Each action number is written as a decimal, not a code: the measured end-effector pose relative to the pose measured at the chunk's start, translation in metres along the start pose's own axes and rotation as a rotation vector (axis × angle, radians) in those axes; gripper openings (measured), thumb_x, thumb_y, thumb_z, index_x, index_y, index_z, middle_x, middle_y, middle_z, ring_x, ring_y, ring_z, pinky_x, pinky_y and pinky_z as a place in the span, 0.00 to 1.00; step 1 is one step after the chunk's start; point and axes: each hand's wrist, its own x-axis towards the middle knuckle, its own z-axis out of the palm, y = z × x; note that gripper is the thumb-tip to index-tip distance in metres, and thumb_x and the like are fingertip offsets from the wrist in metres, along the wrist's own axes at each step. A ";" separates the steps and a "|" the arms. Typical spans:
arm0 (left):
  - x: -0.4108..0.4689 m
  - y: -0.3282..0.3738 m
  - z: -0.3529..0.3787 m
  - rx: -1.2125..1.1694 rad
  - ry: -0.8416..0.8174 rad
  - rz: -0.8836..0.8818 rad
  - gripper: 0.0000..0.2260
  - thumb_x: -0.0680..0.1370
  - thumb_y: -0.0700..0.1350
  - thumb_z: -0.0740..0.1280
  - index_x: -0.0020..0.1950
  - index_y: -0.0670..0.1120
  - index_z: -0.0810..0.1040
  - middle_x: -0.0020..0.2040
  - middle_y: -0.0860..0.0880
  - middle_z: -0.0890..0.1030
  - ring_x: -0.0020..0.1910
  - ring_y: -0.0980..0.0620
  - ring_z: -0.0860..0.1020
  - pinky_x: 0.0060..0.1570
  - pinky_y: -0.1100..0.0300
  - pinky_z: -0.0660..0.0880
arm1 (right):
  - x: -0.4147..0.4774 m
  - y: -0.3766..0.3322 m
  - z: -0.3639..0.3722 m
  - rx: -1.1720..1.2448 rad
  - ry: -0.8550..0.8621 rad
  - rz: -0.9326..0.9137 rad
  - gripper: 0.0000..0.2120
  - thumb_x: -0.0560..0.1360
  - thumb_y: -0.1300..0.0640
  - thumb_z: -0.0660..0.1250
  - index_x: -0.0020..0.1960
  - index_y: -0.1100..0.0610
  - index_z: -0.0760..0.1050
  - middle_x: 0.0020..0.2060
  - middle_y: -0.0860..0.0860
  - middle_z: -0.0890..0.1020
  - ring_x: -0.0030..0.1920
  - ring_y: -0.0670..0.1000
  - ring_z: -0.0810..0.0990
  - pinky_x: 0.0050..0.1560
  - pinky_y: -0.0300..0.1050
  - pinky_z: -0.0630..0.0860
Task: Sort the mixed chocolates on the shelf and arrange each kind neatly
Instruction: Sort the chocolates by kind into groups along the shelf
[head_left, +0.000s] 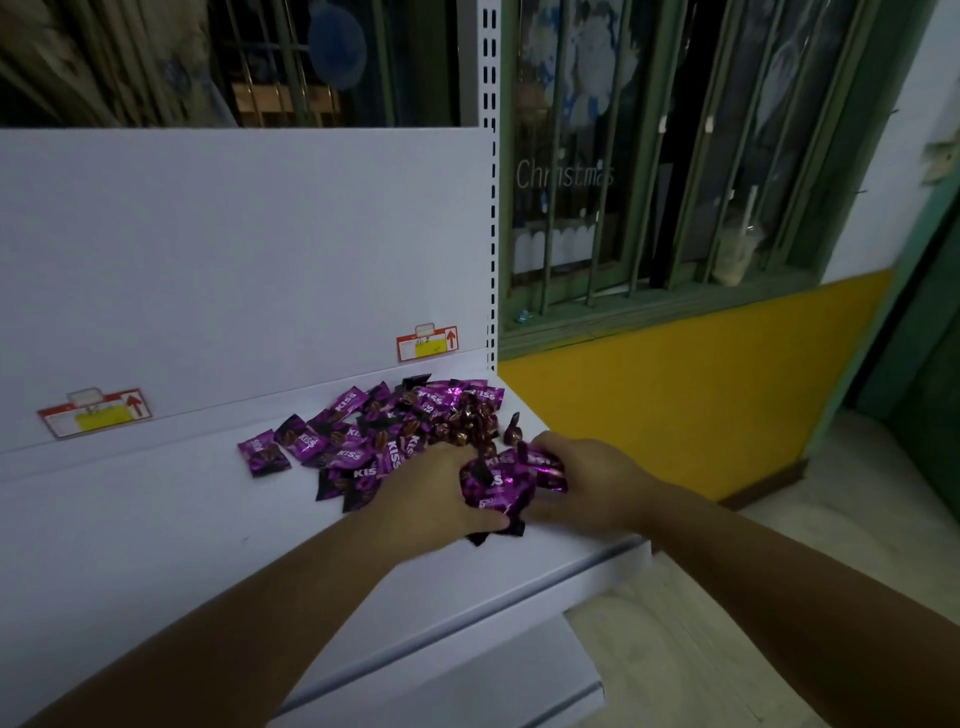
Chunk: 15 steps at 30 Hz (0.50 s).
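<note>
Obs.: your left hand (434, 496) and right hand (584, 480) meet over the shelf (156, 519), close to its right edge and nearer the front than the back. Both hands grip one bunch (496, 486) of purple wrappers between them: your left thumb is curled across the bunch's lower side, and your right fingers are curled over its upper right part. How many pieces the bunch holds cannot be told; "KISS" reads on several. A dark wrapper end sticks out under the bunch toward the front edge. The pile (363, 441) of mixed chocolates lies on the shelf just behind your hands, spreading from the back right corner toward the middle. It is mostly flat purple "KISS" packets, some overlapping and some face down. A cluster of small brown twists (470, 421) sits at the pile's right side, and one twist stands apart beside the right edge. One packet (262, 453) lies at the pile's left fringe. Two red-and-yellow tags (96, 413) are fixed along the back panel, one left and one near the back right corner. A lower shelf (467, 670) shows below the front edge. A barred window (649, 156) lettered "Christmas" is to the right, above a yellow wall (675, 389).
</note>
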 end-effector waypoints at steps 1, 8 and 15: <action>-0.001 -0.001 0.003 0.039 -0.029 0.009 0.18 0.66 0.57 0.74 0.52 0.52 0.78 0.47 0.54 0.77 0.45 0.56 0.75 0.47 0.58 0.75 | 0.001 0.002 0.001 0.037 -0.025 -0.028 0.19 0.67 0.42 0.73 0.54 0.46 0.71 0.43 0.43 0.80 0.43 0.46 0.78 0.41 0.42 0.72; -0.011 -0.007 0.011 0.179 0.044 0.078 0.09 0.70 0.51 0.69 0.39 0.46 0.75 0.36 0.51 0.76 0.35 0.55 0.75 0.33 0.63 0.70 | 0.007 0.011 0.000 0.257 -0.176 -0.041 0.21 0.66 0.50 0.65 0.59 0.45 0.72 0.47 0.44 0.80 0.48 0.47 0.78 0.50 0.44 0.74; -0.021 -0.012 0.022 0.359 0.141 0.185 0.08 0.72 0.51 0.66 0.44 0.47 0.73 0.38 0.52 0.74 0.36 0.54 0.73 0.35 0.60 0.69 | 0.007 0.019 -0.001 0.155 -0.169 -0.199 0.18 0.71 0.52 0.68 0.61 0.46 0.73 0.53 0.45 0.81 0.52 0.46 0.79 0.54 0.43 0.74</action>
